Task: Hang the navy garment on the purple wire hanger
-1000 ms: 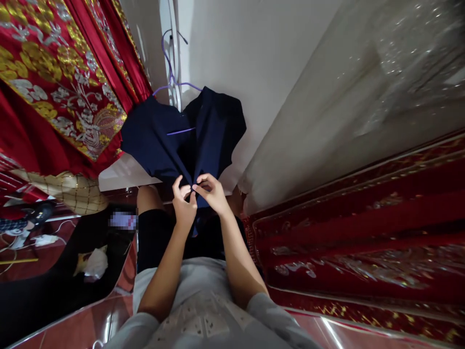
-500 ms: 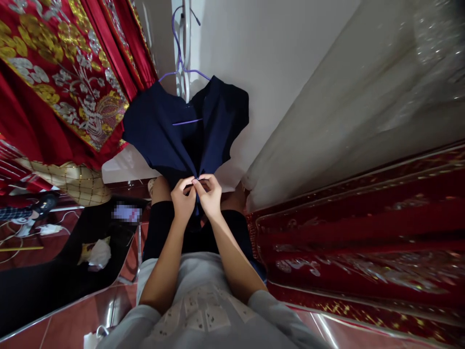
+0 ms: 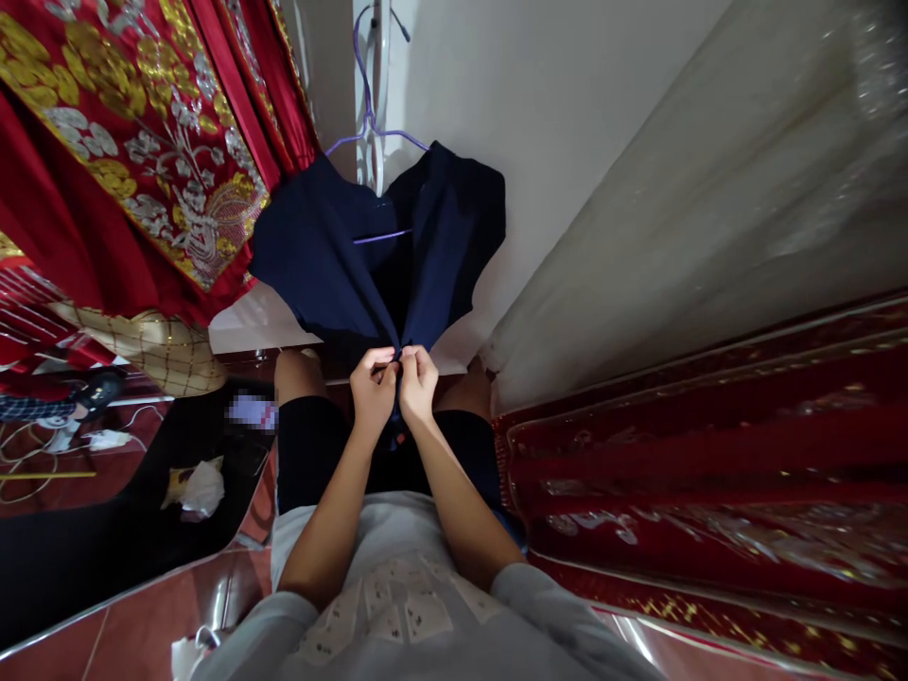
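A dark navy garment (image 3: 333, 265) hangs open-fronted on a purple hanger (image 3: 369, 132) against a white wall. My left hand (image 3: 374, 388) and my right hand (image 3: 418, 383) are pressed together at the garment's front, where its two front edges meet. Each hand pinches one edge of the fabric between thumb and fingers. Whatever small fastening lies between the fingertips is hidden.
Red cloth with gold embroidery (image 3: 134, 142) hangs at the upper left. A pale sheer curtain (image 3: 673, 208) and red patterned fabric (image 3: 709, 492) fill the right. On the floor at left lie a black bag (image 3: 106, 530), crumpled paper (image 3: 200, 489) and cables (image 3: 43, 454).
My hands have drawn closer together and now pinch the two front edges shut; a second ago the fingers were spread wider. The view shifted slightly, so the garment sits higher and further right.
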`<state>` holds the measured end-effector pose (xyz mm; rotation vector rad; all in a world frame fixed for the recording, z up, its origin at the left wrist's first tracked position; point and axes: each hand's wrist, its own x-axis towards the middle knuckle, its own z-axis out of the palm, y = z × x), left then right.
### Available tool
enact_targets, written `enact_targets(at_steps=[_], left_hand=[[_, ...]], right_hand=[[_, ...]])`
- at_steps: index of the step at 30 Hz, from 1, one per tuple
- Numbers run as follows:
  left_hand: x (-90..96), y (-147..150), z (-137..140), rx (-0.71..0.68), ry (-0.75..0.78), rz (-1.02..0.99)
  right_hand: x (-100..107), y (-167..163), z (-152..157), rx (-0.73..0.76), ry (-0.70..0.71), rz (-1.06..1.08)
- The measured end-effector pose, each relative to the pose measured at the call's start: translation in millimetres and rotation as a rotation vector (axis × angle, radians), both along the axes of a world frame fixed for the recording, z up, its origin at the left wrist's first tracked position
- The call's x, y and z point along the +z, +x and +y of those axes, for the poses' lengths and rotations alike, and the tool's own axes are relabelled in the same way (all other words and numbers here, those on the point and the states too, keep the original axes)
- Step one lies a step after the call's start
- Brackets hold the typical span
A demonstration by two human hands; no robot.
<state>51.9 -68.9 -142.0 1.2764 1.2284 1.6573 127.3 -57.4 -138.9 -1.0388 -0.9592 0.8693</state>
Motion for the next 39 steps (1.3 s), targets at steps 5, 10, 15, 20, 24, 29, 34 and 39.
enact_targets(at_steps=[5, 10, 15, 20, 24, 29, 34, 39], left_hand=[[0.6, -9, -1, 0.081, 0.049, 0.088], [-4.2, -16, 5, 0.077, 0.061, 0.188], [-14.8, -9, 10, 0.039, 0.117, 0.266], [-25.9, 5, 12, -0.032, 0.150, 0.301], [-10.9, -3, 30, -0.124, 0.159, 0.395], [83.4, -30, 74, -0.073, 0.401, 0.440], [188.4, -46, 112, -0.153, 0.462, 0.461], [220.2, -47, 115, -0.189, 0.464, 0.471]], right_hand=[[26, 15, 7, 0.484, -0.358, 0.290], [47, 30, 39, 0.541, -0.440, 0.289], [104, 35, 110, 0.448, -0.282, 0.276], [177, 35, 166, 0.416, 0.005, 0.098], [193, 30, 151, 0.419, 0.053, 0.089], [187, 25, 116, 0.417, 0.078, 0.039], [200, 31, 108, 0.344, 0.196, -0.051], [202, 29, 104, 0.238, 0.285, -0.133]])
